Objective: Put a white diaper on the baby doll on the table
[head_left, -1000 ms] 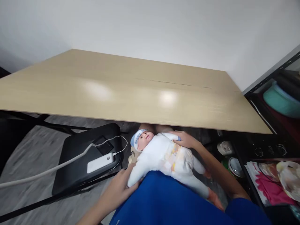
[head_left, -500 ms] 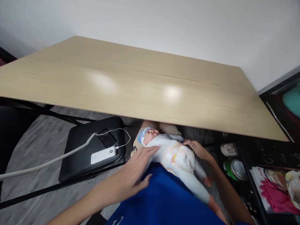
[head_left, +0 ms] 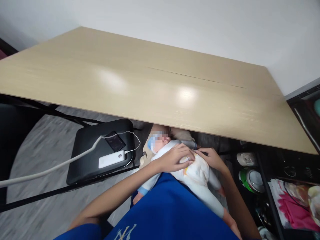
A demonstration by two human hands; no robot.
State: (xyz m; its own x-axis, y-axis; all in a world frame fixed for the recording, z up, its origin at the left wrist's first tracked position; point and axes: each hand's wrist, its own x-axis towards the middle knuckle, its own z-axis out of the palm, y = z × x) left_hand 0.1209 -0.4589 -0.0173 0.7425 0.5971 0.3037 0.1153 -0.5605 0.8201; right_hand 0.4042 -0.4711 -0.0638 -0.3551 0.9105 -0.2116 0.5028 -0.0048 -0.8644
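A baby doll (head_left: 197,175) in a white suit and a blue-and-white cap lies on my lap, head toward the table edge, below the wooden table (head_left: 150,86). My left hand (head_left: 175,157) rests on the doll's chest with fingers curled over the cloth. My right hand (head_left: 212,158) lies on the doll's far side by its belly, fingers bent against the suit. Both hands meet at the middle of the doll's front. Whether either pinches the cloth I cannot make out.
A black chair (head_left: 100,150) at the left carries a white power bank (head_left: 111,159), a dark phone (head_left: 114,141) and a white cable (head_left: 50,170). A black shelf (head_left: 287,166) at the right holds cups, bowls and a pink bag (head_left: 292,203).
My left hand moved from the doll's arm up and across onto its chest. My right hand slid in toward the middle. The camera tilted down a little.
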